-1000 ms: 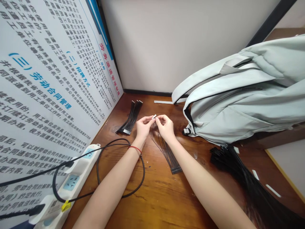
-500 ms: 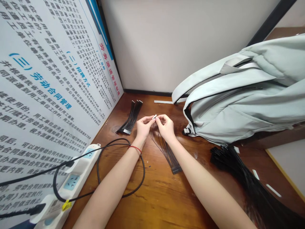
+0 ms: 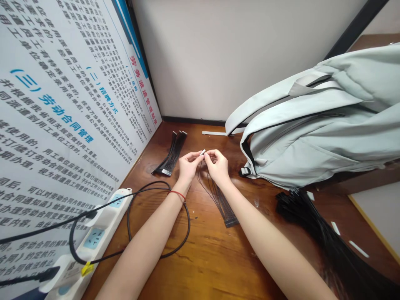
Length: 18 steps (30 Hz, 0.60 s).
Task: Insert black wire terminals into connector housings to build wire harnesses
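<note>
Both hands meet over the middle of the wooden table (image 3: 200, 258). Between the fingertips of my left hand (image 3: 188, 166) is a small white connector (image 3: 203, 152), pinched at its end. My right hand (image 3: 217, 166) pinches thin black wires right beside that connector; its fingertips hide where the wires meet it. From there the loose wires (image 3: 215, 196) fan down under my right wrist to a flat black connector (image 3: 231, 223) lying on the table. A finished-looking bundle of black wire harnesses (image 3: 173, 153) with white ends lies left of my left hand.
A power strip (image 3: 93, 238) with a looped black cable (image 3: 188, 227) lies at the left, by a printed board (image 3: 62, 104). At right are a pale green backpack (image 3: 331, 125), a thick bundle of black wires (image 3: 315, 229) and white strips (image 3: 358, 249).
</note>
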Available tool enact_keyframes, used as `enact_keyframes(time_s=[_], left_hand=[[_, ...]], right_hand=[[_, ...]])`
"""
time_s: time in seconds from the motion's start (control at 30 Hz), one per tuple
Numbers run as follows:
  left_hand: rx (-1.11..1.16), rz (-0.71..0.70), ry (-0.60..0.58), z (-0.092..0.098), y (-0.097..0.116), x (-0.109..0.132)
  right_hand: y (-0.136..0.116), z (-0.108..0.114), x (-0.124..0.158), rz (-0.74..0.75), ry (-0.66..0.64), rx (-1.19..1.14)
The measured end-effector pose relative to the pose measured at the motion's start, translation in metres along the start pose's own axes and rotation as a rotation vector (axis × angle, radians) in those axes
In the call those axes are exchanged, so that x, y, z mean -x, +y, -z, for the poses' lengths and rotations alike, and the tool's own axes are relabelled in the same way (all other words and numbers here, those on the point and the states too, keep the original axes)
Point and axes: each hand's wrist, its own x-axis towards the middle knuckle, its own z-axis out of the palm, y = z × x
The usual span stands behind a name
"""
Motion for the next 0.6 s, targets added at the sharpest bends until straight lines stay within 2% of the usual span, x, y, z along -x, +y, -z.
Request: enact_keyframes(time_s=[0.2,0.6], left_hand=[[-0.011,-0.005,-0.003,0.0,0.0,0.0],[0.031,0.044,-0.062,0.001,0.003,0.0]], right_hand=[[0.002,0.0,0.0,0.01,-0.001,-0.021],[0.011,0.002,-0.005,-0.057,-0.081,-0.215]])
